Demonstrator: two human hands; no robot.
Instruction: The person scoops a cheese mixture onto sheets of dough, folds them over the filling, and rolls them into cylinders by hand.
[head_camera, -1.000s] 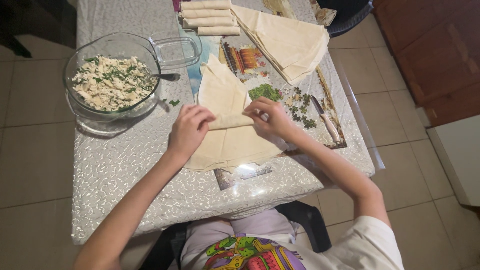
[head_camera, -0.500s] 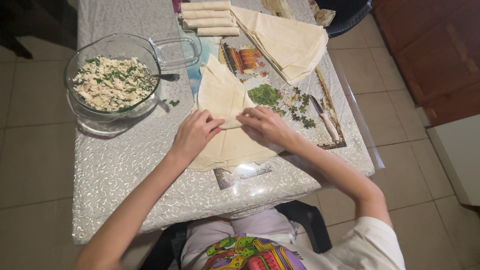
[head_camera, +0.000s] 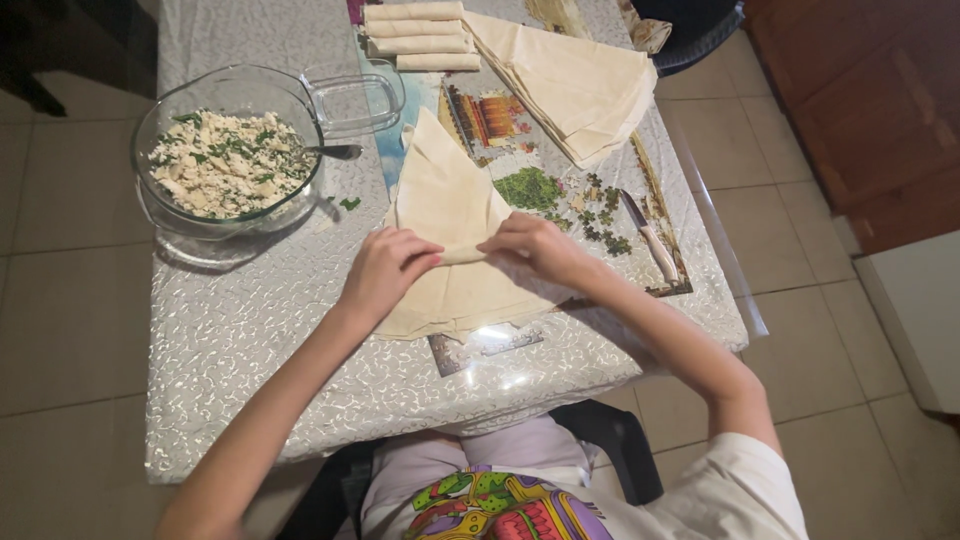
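So the pastry sheet is a pale triangle lying flat on the surface, point aimed away from the person, on top of a few more sheets just like it. Its near edge is rolled up into a short tube, and both hands are pinched on that: the left hand has its fingers curled over the left end, the right hand nips the right end with its fingertips. Whatever's inside the tube is hidden, can't tell. Going by how it looks, this one's barely begun, since most of the triangle is unrolled beyond the hands. Four finished rolls sit lined up at the far edge, so a few are done, and there's a thick folded pile of sheets next to them, so I'd say loads left. To the left is a big glass bowl with crumbly white filling flecked with green, a spoon handle poking out of it, and an empty clear dish behind. On the right, a knife lies beside a small heap of chopped herbs and a jigsaw under the clear cover.
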